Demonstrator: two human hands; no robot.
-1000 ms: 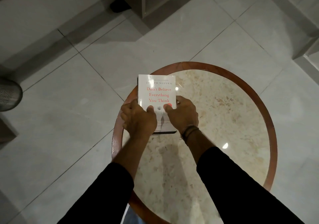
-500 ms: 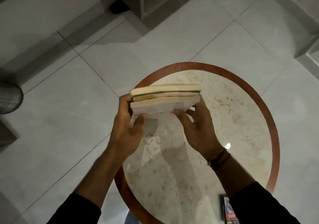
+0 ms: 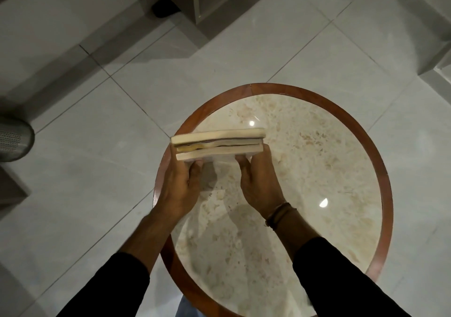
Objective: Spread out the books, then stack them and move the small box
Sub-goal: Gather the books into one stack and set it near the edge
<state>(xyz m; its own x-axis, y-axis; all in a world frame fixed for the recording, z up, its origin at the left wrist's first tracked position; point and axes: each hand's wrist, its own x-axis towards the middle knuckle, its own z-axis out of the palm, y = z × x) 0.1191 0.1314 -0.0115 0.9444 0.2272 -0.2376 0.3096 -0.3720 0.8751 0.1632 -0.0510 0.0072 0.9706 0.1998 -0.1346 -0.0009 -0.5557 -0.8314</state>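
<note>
Both hands clamped on the stack of books: left hand w/ thumb on the near face and fingers tucked behind the left end, right hand pinching the right end the same way. Stack's up off the table, tipped on edge, page edges facing the camera, long axis running left-right. Three-ish vols, count not certain. No title readable from this side. Below the hands, round marble-look table w/ reddish wood rim; around it pale glossy floor tiles. Far left of the hands, a perforated metal bin.
</note>
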